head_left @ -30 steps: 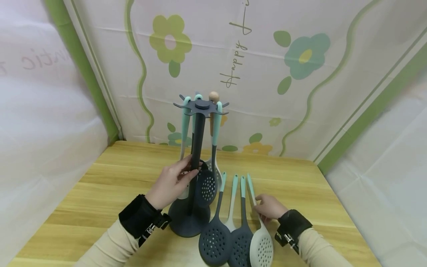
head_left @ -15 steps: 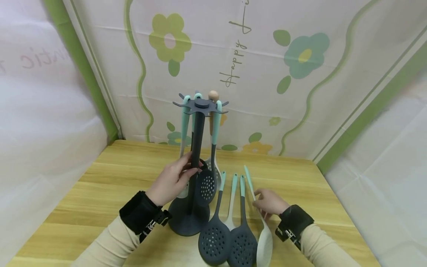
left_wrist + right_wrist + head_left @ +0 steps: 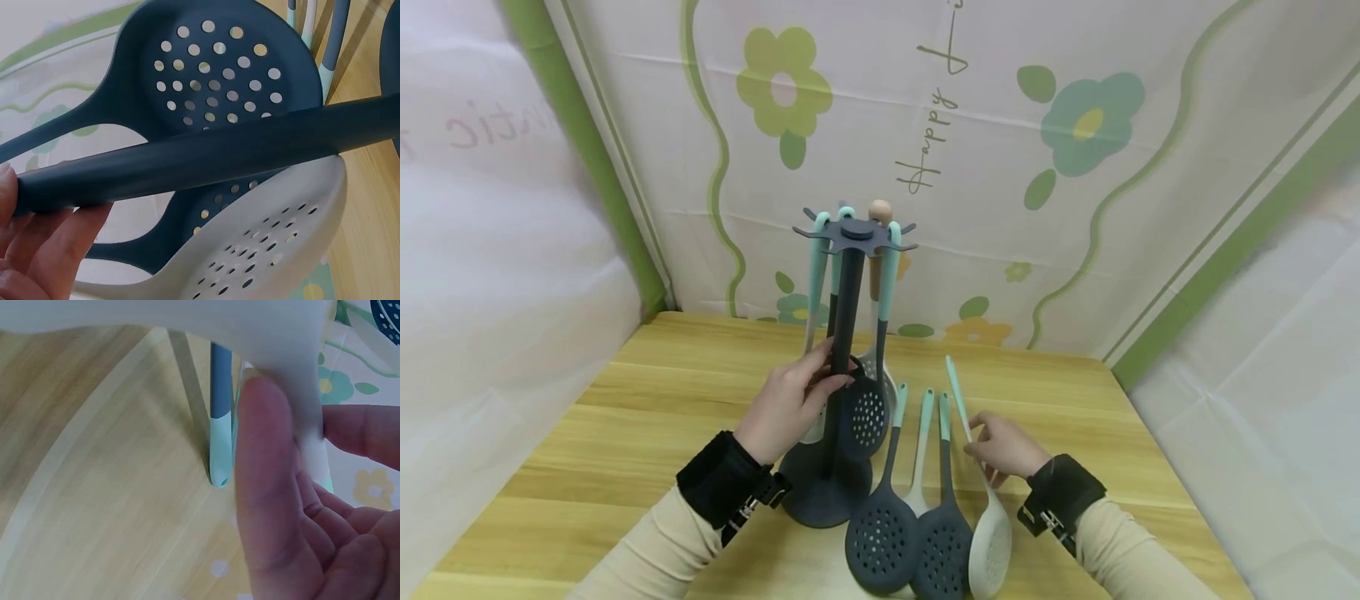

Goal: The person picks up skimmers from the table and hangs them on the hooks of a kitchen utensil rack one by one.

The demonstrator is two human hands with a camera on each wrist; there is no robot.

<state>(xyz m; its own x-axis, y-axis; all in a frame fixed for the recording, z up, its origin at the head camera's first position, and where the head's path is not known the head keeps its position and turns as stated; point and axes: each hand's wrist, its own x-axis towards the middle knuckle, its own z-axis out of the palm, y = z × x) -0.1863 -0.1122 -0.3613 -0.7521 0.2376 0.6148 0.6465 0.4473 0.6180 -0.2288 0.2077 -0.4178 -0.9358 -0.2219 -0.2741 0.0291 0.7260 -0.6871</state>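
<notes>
My left hand (image 3: 790, 404) grips the post of a dark rotating-style utensil stand (image 3: 848, 308), whose round base rests on the table. Mint-handled utensils hang from its hooks, among them a dark skimmer (image 3: 863, 421); in the left wrist view a white perforated utensil (image 3: 262, 250) hangs beside the post. My right hand (image 3: 1006, 448) pinches the shaft of a white skimmer (image 3: 990, 554) with a mint handle, its handle end tilted up. The right wrist view shows thumb and fingers on either side of the white shaft (image 3: 306, 419), which is blurred.
On the wooden table (image 3: 1097, 433) lie a dark skimmer (image 3: 882, 546), a dark slotted turner (image 3: 942, 550) and a white-shafted utensil (image 3: 922, 450) whose head is mostly covered. A wooden-handled utensil (image 3: 880, 212) hangs at the stand's back. A flowered cloth (image 3: 970, 250) stands behind.
The right hand has raised the white skimmer's handle end and moved it slightly away from me, turning the head. The left hand stays on the post.
</notes>
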